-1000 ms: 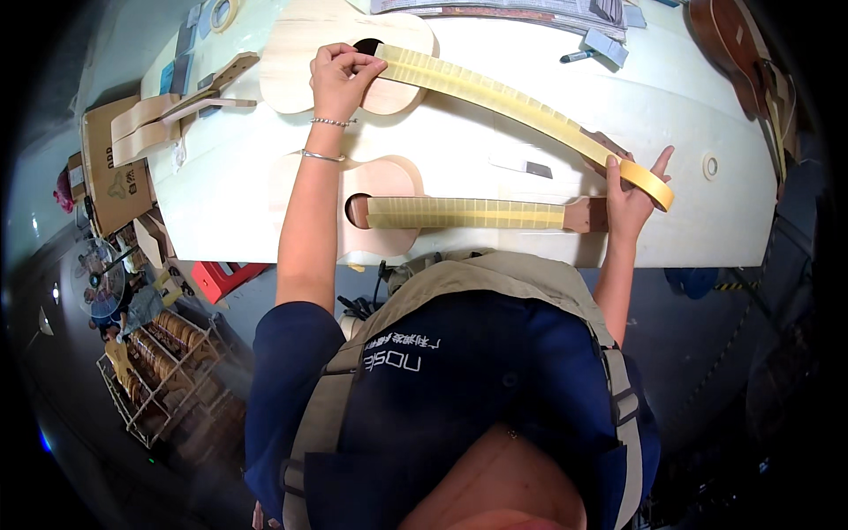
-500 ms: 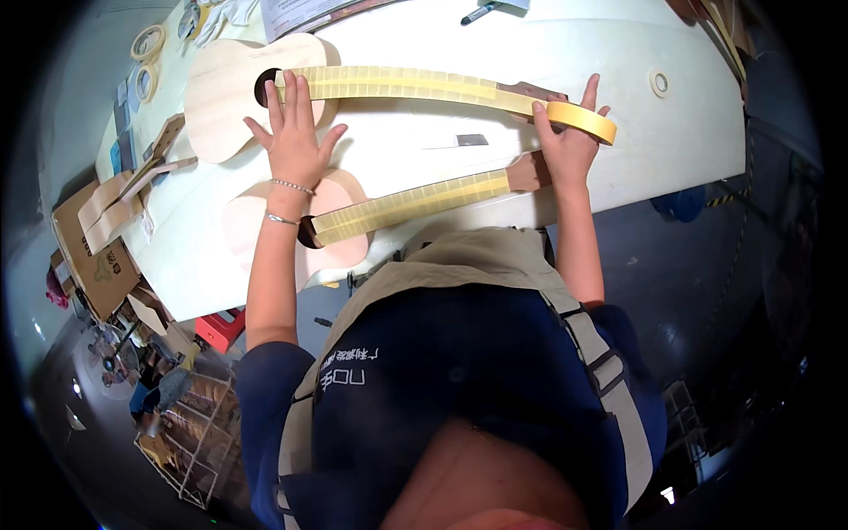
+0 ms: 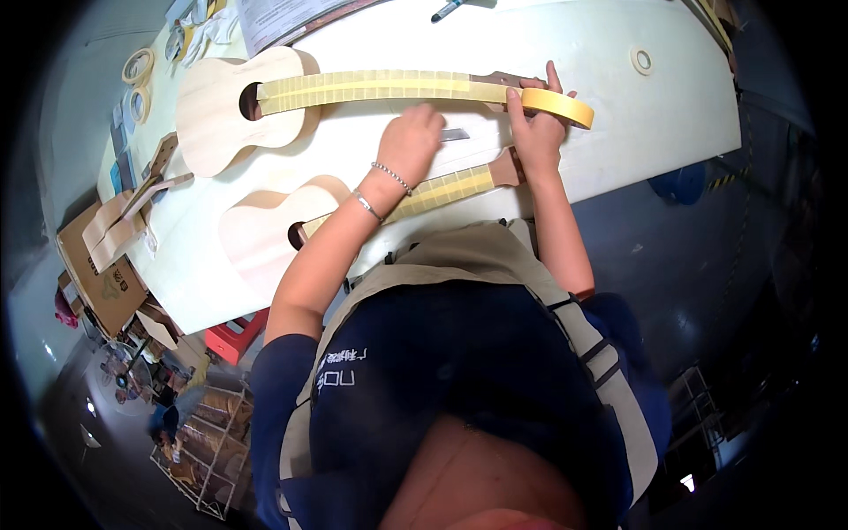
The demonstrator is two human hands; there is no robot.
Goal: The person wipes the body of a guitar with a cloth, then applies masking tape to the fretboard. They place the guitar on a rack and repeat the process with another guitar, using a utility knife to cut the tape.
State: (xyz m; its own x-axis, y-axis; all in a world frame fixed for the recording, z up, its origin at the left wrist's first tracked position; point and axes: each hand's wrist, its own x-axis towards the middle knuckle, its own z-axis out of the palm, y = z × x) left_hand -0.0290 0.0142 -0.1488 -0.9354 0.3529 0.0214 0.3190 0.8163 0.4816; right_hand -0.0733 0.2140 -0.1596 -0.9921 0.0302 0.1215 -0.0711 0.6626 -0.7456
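Two pale unfinished ukuleles lie side by side on the white table. The far ukulele has its long neck covered with yellow masking tape, which runs on to a roll of yellow tape at its headstock. My right hand grips this roll beside the headstock, thumb near the tape strip and a finger raised. My left hand, bent and slightly blurred, is between the two necks, close to a knife with a dark end; whether it touches the knife is hidden. The near ukulele also has a taped neck, partly under my left wrist.
A small roll of white tape lies at the far right. Several tape rolls and a small wooden instrument are at the left edge. Printed papers and a marker lie at the back. A red stool stands below.
My left hand has left the far ukulele's soundhole end and moved right and nearer, to the knife between the necks. My right hand stays with the tape roll at the headstock.
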